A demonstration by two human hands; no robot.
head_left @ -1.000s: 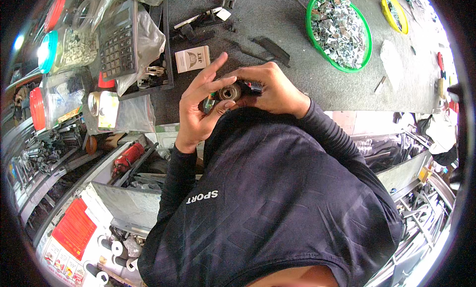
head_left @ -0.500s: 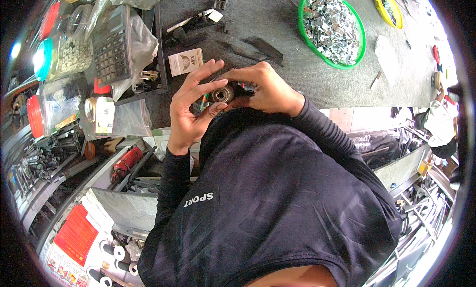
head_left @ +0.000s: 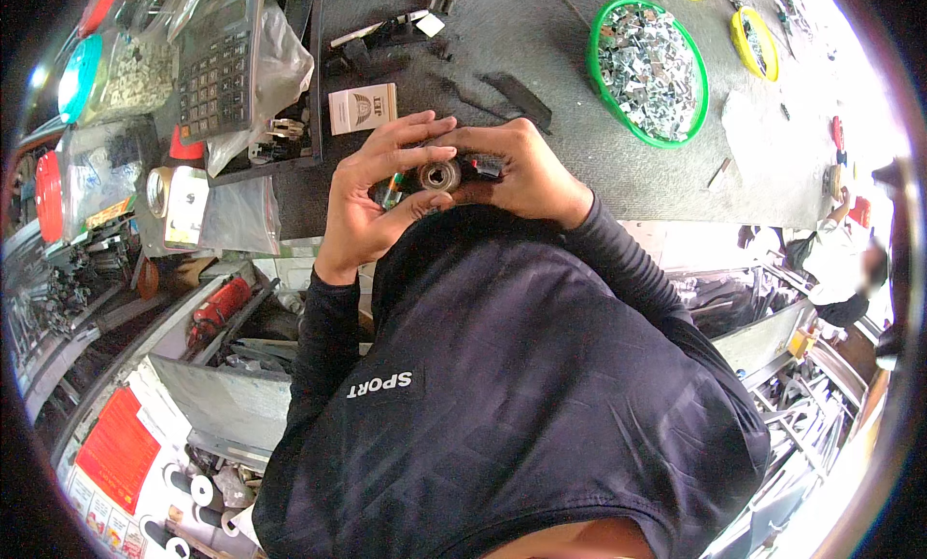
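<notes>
Grey metal, round and ring-shaped, the small bearing-like part (head_left: 439,176) sits between both hands, held above the near edge of the dark workbench (head_left: 579,86) and close to the person's chest. The left hand (head_left: 372,197) closes on the part from the left, thumb under it and fingers curled over its top; a green-tipped piece shows just beside the palm. The right hand (head_left: 521,173) clamps it from the right, its fingers covering a small black and red component (head_left: 486,165) that touches the ring. Both hands are pressed together around the part, so its far side is hidden. On the workbench behind the hands lies a small white carton (head_left: 361,107), just beyond the left fingertips. Toward the far left corner stands a dark desk calculator (head_left: 214,69) in a clear plastic bag (head_left: 275,71). Toward the far right, well apart from the hands, a green round basket (head_left: 649,69) holds silvery metal clips, and a yellow bowl (head_left: 755,40) stands beyond it at the far edge. A roll of tape (head_left: 157,192) lies at the left edge. Dark long sleeves cover both forearms.
</notes>
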